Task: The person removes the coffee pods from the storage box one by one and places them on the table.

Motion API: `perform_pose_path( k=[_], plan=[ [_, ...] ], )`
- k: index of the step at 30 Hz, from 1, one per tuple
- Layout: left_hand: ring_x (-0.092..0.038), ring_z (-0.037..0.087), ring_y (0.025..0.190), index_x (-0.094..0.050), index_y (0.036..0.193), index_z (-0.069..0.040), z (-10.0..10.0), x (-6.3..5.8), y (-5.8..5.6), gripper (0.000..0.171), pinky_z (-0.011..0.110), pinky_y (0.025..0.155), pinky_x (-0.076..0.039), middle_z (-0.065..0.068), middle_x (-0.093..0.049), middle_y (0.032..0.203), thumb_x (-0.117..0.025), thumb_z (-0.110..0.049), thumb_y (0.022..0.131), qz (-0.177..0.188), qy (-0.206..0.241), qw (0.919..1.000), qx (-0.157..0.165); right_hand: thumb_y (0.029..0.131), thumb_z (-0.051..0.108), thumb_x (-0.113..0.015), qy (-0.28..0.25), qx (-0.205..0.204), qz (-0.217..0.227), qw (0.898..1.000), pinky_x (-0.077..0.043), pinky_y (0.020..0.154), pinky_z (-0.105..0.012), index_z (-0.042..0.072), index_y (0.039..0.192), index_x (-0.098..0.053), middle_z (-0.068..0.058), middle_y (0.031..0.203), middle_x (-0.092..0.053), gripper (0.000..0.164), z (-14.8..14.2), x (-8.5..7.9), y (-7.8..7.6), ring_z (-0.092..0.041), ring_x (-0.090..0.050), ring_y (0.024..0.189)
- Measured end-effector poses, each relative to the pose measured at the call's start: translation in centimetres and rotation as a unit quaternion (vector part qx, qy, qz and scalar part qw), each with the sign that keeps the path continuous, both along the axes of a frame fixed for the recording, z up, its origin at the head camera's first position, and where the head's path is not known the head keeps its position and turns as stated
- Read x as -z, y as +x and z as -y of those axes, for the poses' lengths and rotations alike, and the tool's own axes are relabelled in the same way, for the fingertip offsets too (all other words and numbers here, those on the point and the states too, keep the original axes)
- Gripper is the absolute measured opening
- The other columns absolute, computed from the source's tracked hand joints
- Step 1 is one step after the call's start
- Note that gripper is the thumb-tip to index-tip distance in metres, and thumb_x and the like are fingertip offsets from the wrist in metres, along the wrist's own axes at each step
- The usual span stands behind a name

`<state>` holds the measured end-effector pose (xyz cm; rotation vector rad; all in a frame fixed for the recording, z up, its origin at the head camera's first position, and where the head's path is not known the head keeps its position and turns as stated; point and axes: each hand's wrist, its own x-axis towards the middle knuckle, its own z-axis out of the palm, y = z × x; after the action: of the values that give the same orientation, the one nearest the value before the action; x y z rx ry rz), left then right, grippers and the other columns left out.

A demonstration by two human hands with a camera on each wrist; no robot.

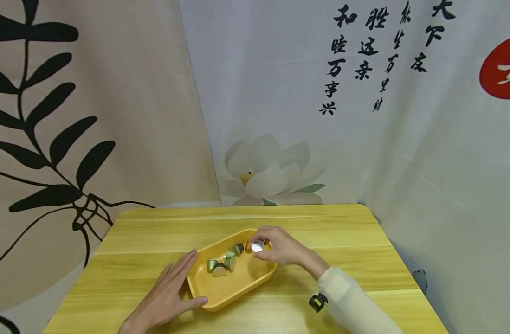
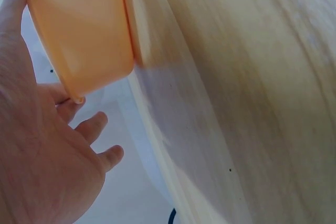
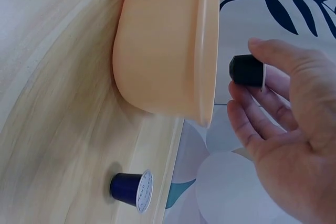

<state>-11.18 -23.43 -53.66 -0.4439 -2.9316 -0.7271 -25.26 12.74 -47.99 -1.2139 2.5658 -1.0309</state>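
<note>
A yellow tray (image 1: 244, 284) stands on the table with several small coffee capsules in it, some green (image 1: 211, 265) and one orange-brown (image 1: 248, 246). At its left end my left hand (image 1: 167, 290) holds the rim, thumb at the near corner and fingers by the far one. The left wrist view shows fingertips touching the rim corner. My right hand (image 1: 281, 248) pinches a dark coffee capsule (image 3: 248, 70) between thumb and fingers over the tray's far right end, its silver lid (image 1: 257, 246) facing me. On the table outside the tray lies a dark blue capsule (image 3: 126, 188), hidden in the head view.
The wooden table (image 1: 342, 241) has its far edge just beyond the tray. Behind it hangs a printed cloth (image 1: 280, 93) with a lotus, leaves and writing. A black-strapped device (image 1: 318, 302) sits on my right wrist.
</note>
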Motion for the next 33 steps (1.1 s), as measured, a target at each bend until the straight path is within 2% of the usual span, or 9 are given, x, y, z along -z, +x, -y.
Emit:
perform_pose_path(
  k=[4,11,20,26,30,33],
  plan=[
    [-0.043,0.050,0.166,-0.029,0.180,-0.014,0.1,0.0,0.0,0.121,0.087,0.128,-0.030,0.014,-0.030,0.188,-0.084,-0.072,0.091,0.001,0.001,1.0000,0.000,0.100,0.020,-0.088,0.003,0.011,0.001,1.000,-0.067,0.098,-0.042,0.020,0.124,-0.082,0.009,0.116,-0.079,0.025,-0.4,-0.1,0.0,-0.006,-0.069,0.104],
    [-0.043,0.051,0.165,-0.030,0.180,-0.012,0.0,0.0,0.0,0.120,0.088,0.127,-0.030,0.015,-0.030,0.188,-0.085,-0.071,0.091,0.001,0.007,1.0000,0.001,0.100,0.019,-0.088,-0.008,0.013,-0.001,1.000,-0.069,0.098,-0.047,0.013,0.128,-0.081,0.003,0.120,-0.081,0.029,-1.3,-0.3,0.1,-0.007,-0.072,0.106],
    [-0.041,0.051,0.166,-0.028,0.181,-0.014,0.0,0.0,0.0,0.121,0.087,0.127,-0.029,0.015,-0.030,0.188,-0.085,-0.071,0.091,0.004,0.008,1.0000,0.001,0.098,0.017,-0.089,-0.014,0.029,-0.006,0.999,-0.067,0.097,-0.039,0.014,0.122,-0.081,0.007,0.115,-0.079,0.026,-3.1,-0.3,0.2,-0.004,-0.069,0.102],
    [-0.043,0.052,0.165,-0.028,0.181,-0.013,0.1,0.1,0.1,0.120,0.088,0.126,-0.030,0.015,-0.030,0.188,-0.085,-0.069,0.091,0.000,0.012,0.9999,0.004,0.096,0.015,-0.091,-0.028,0.041,-0.005,0.999,-0.067,0.094,-0.037,0.011,0.118,-0.081,0.004,0.112,-0.079,0.025,-4.5,-0.2,0.3,-0.008,-0.070,0.100],
    [-0.044,0.052,0.165,-0.028,0.181,-0.014,0.0,0.1,0.1,0.120,0.088,0.126,-0.030,0.015,-0.030,0.188,-0.085,-0.069,0.091,-0.002,0.012,0.9999,0.004,0.095,0.016,-0.092,-0.034,0.052,-0.009,0.998,-0.068,0.094,-0.037,0.011,0.117,-0.081,0.002,0.114,-0.080,0.025,-5.7,0.1,0.2,-0.010,-0.072,0.100],
    [-0.044,0.052,0.165,-0.028,0.181,-0.014,0.0,0.1,0.0,0.120,0.088,0.126,-0.030,0.015,-0.030,0.188,-0.085,-0.070,0.091,-0.001,0.014,0.9999,0.003,0.095,0.015,-0.092,-0.035,0.061,-0.011,0.997,-0.069,0.094,-0.042,0.012,0.117,-0.081,0.001,0.114,-0.080,0.025,-6.4,0.4,0.2,-0.011,-0.072,0.100]
  ],
)
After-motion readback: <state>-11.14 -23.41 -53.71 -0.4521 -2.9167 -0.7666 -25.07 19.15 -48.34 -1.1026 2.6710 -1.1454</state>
